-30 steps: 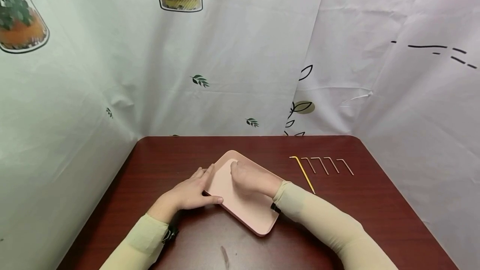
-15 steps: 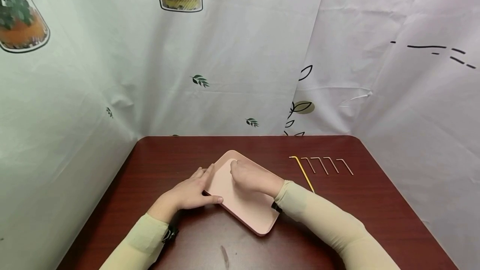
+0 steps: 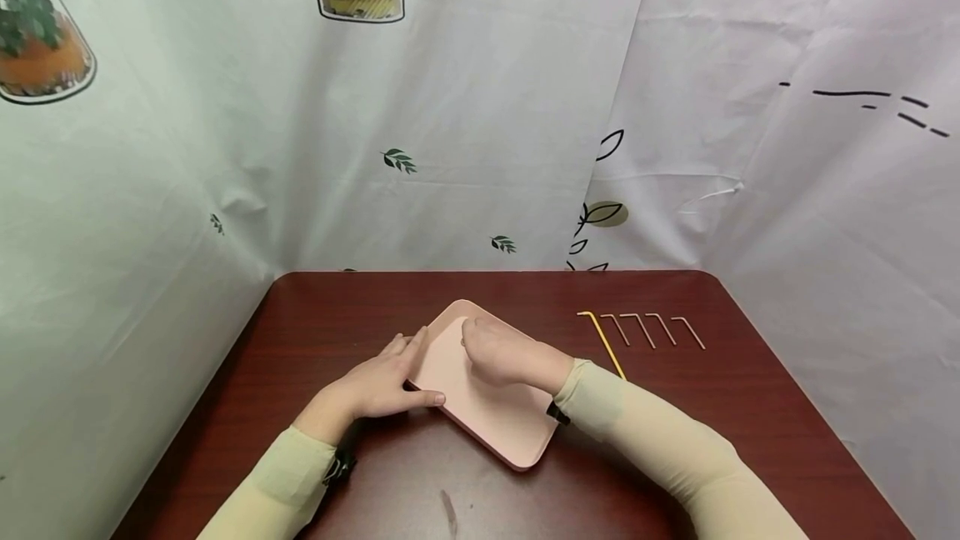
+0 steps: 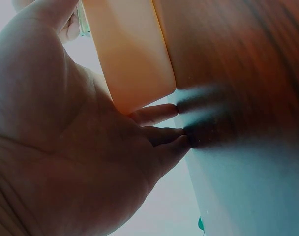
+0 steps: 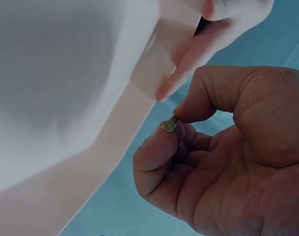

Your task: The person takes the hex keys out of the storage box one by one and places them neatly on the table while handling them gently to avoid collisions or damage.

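A pale pink tray (image 3: 498, 427) lies at a slant on the table. My left hand (image 3: 378, 382) rests at its left corner, the thumb over the near rim and the fingers along the left end. In the left wrist view the fingers of that hand (image 4: 90, 142) are extended beside the tray's wall (image 4: 134, 59). My right hand (image 3: 502, 352) is over the tray, fingers curled. The right wrist view shows its thumb and index finger pinching a hex key (image 5: 170, 126), of which only the small hexagonal end shows; the rest is hidden in the hand.
To the right of the tray lie a yellow hex key (image 3: 606, 344) and several thin metal hex keys (image 3: 639, 330) in a row. The brown table (image 3: 360, 307) has rounded far corners. White printed cloth (image 3: 480, 107) hangs around it.
My right hand and forearm have shifted very slightly to the right over the tray. The left hand and the tray stay where they were.
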